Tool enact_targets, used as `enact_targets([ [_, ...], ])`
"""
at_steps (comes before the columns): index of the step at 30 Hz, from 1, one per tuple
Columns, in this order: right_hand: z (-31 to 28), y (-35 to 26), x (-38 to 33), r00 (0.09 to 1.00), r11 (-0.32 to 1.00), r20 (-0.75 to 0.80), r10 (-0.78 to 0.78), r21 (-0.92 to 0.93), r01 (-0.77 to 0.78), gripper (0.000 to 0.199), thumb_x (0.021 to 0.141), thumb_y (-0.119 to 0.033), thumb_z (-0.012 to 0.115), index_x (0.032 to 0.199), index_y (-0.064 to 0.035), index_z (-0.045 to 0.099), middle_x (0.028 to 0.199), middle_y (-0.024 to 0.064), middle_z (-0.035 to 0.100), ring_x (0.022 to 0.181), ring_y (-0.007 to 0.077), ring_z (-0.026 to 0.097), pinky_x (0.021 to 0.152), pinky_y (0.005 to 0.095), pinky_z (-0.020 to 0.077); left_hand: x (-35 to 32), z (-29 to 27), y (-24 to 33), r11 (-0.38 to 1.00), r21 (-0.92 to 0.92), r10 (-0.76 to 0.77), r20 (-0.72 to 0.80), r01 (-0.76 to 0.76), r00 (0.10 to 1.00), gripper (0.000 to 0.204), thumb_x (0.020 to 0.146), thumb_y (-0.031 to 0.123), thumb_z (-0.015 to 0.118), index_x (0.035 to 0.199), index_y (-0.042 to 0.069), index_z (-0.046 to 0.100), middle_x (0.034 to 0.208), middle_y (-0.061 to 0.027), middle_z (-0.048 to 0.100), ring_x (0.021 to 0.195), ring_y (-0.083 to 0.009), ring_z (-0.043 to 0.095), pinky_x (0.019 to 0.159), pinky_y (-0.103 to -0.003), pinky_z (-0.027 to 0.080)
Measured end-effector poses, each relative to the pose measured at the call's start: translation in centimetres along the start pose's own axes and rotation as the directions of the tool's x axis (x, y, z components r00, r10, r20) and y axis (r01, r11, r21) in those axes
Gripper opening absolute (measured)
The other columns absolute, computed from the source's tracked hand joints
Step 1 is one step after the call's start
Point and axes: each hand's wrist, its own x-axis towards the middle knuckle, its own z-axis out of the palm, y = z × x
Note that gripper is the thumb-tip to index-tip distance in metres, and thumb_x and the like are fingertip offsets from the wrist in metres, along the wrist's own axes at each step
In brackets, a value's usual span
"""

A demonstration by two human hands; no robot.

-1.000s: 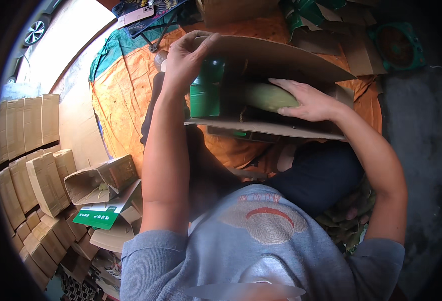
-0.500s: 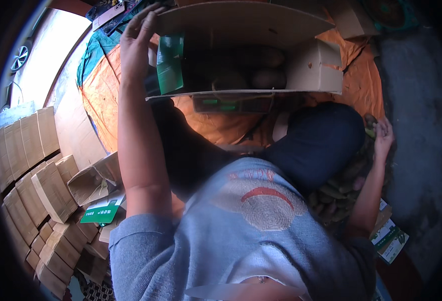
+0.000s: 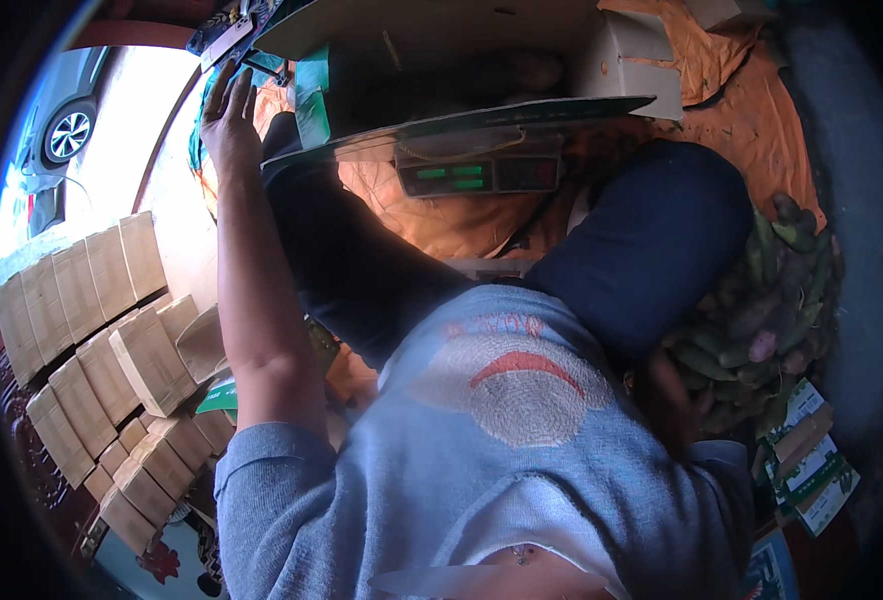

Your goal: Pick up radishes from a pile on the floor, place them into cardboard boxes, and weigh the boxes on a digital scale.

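Beyond my lap stands an open cardboard box (image 3: pixel 636 62) with several dark oblong pieces of produce (image 3: pixel 521 72) in its shadowed inside. It stands above a digital scale (image 3: pixel 476 172) with lit green displays. My left hand (image 3: pixel 229 122) is raised at the box's left side, beside a green-printed flap (image 3: pixel 312 95). Its fingers are stretched out and nothing shows in it. My right hand (image 3: pixel 664 400) is low beside my right thigh, dark and smeared, near a pile of brownish-green oblong produce (image 3: pixel 761 300). Its fingers cannot be made out.
Folded cardboard boxes (image 3: pixel 91 290) are stacked in rows at my left. An orange sheet (image 3: pixel 721 150) lies under the box and scale. Green-and-white printed cartons (image 3: pixel 811 455) lie at the lower right. A phone (image 3: pixel 227 42) is at the far left, and a car (image 3: pixel 66 130) stands outside.
My left hand has come off the box's upper left edge. My right hand has drawn back from the pile's far end toward my body. The view has shifted, showing more of scale and pile.
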Motion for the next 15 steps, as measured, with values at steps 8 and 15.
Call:
enact_targets([
  [8, 5.1, 3.8, -1.4, 0.967, 0.941, -0.025, 0.252, 0.241, -0.239, 0.058, 0.089, -0.018, 0.063, 0.141, 0.0001, 0.047, 0.137, 0.0229, 0.056, 0.128, 0.0359, 0.054, 0.106, 0.0437, 0.0428, -2.1, 3.0, -1.4, 0.972, -0.015, -0.234, 0.031, 0.235, 0.972, 0.045, 0.101, 0.007, 0.046, 0.146, 0.004, 0.044, 0.143, -0.0215, 0.049, 0.132, -0.0316, 0.051, 0.113, -0.044, 0.04],
  [15, 2.7, 12.4, -6.0, 0.956, 0.84, 0.005, 0.294, 0.476, -0.261, 0.059, 0.088, -0.019, 0.064, 0.141, -0.0001, 0.048, 0.136, 0.0233, 0.055, 0.128, 0.0371, 0.053, 0.106, 0.0444, 0.0428, 1.8, -6.5, -1.7, -0.28, -0.745, -0.304, 0.667, 0.606, 0.68, 0.045, 0.105, 0.006, 0.031, 0.15, 0.004, 0.031, 0.161, -0.015, 0.029, 0.15, -0.0277, 0.026, 0.123, -0.045, 0.025],
])
